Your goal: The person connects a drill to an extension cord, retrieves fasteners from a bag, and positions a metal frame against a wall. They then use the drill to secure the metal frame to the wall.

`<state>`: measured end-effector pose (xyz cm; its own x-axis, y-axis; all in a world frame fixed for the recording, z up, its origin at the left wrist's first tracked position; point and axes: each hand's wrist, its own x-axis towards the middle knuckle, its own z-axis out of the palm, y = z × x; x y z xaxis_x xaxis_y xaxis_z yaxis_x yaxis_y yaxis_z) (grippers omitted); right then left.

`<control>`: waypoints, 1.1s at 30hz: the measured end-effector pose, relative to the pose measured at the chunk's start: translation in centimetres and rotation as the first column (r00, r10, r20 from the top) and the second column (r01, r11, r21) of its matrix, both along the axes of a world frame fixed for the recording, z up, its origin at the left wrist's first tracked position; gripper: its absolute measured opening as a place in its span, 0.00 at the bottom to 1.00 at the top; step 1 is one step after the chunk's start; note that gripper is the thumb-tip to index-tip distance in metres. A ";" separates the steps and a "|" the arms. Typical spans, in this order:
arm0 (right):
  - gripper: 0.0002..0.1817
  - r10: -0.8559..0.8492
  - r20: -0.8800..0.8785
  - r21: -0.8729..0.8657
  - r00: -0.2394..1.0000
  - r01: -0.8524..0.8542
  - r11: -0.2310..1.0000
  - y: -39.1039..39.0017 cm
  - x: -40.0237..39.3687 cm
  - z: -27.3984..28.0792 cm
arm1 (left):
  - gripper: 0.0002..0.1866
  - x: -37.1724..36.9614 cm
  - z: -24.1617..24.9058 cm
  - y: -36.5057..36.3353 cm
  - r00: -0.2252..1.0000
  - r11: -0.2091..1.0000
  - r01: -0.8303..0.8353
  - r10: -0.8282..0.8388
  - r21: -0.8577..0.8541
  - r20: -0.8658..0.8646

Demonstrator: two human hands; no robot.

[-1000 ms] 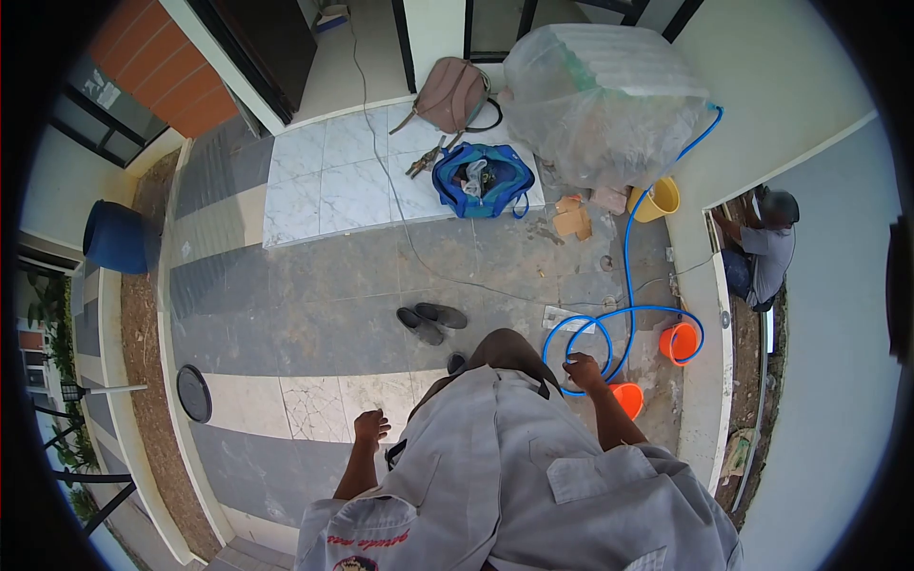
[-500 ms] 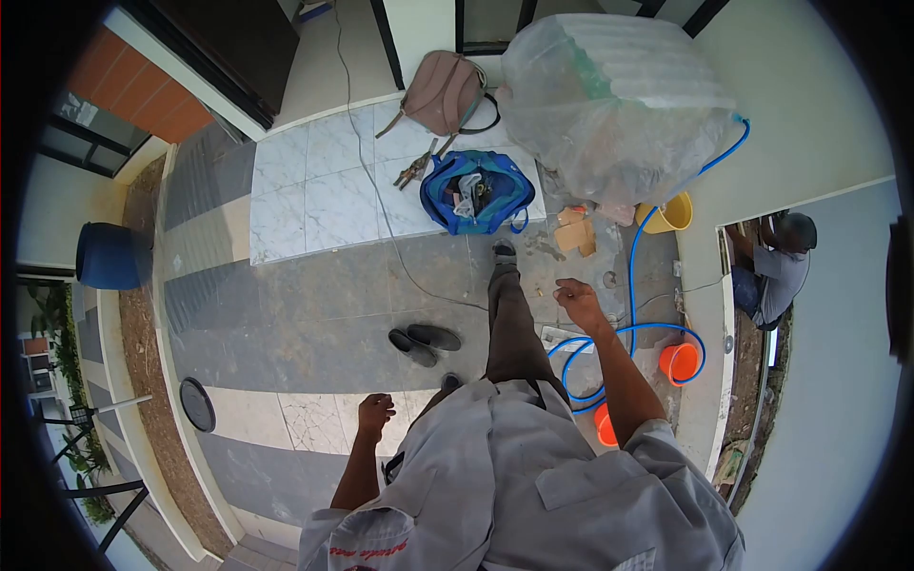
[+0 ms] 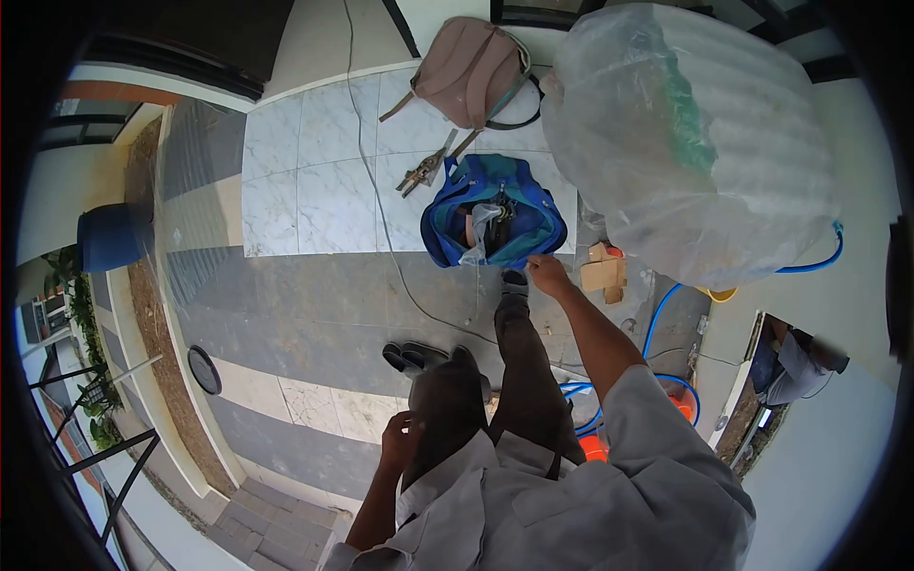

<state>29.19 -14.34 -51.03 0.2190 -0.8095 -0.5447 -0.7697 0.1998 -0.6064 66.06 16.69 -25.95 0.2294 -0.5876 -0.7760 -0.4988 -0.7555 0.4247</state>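
My right hand (image 3: 549, 276) reaches forward to the lower right edge of an open blue bag (image 3: 443, 233), its fingers closed against the fabric there. The exact hold is partly hidden by the hand. Inside the bag lie a clear plastic wrapper (image 3: 479, 228) and dark items that I cannot make out. My left hand (image 3: 398, 438) hangs beside my left thigh, fingers loosely bent, with nothing visible in it. Metal tools (image 3: 419, 176) like pliers or clamps lie on the tiles left of the bag.
A brown backpack (image 3: 466, 71) sits behind the bag, beside a large plastic-wrapped bundle (image 3: 685, 143). A grey cable (image 3: 381, 224) crosses the floor. Dark shoes (image 3: 414, 357), torn cardboard (image 3: 605, 273), a blue hose (image 3: 652, 319) and an orange bucket (image 3: 593, 447) stand or lie around. Another person (image 3: 795, 371) crouches at right.
I have stepped closer to the blue bag. My right hand has moved forward from above the floor to the bag's edge, and its fingers have closed. My left hand stays low beside me.
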 end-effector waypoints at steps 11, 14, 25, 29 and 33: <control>0.24 -0.103 -0.079 -0.121 0.991 0.094 0.988 -10.5 3.4 -23.4 | 0.45 -4.4 -10.4 -6.8 0.912 0.947 0.276 -0.312 0.165 0.266; 0.23 -0.109 -0.145 -0.282 0.983 0.065 0.957 -12.4 2.8 -31.7 | 0.46 -3.5 -11.6 -7.1 0.889 0.948 0.246 -0.303 0.201 0.344; 0.33 0.020 0.204 -0.551 0.979 0.098 0.829 -18.7 2.3 -38.0 | 0.45 -1.4 -13.1 -6.3 0.874 0.957 0.207 -0.274 0.202 0.402; 0.38 0.145 -0.027 -0.717 0.989 -0.120 0.687 -19.8 4.0 -37.2 | 0.45 -1.1 -13.1 -6.5 0.874 0.955 0.206 -0.277 0.212 0.398; 0.36 0.117 0.010 -0.604 0.993 -0.087 0.793 -19.2 4.1 -36.4 | 0.44 -1.0 -13.1 -7.0 0.875 0.954 0.208 -0.279 0.214 0.395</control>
<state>33.25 -33.54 -87.41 0.3310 -0.9420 0.0564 -0.7343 -0.2946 -0.6116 65.03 9.71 -39.08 0.4174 -0.5431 -0.7286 -0.7791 -0.6266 0.0207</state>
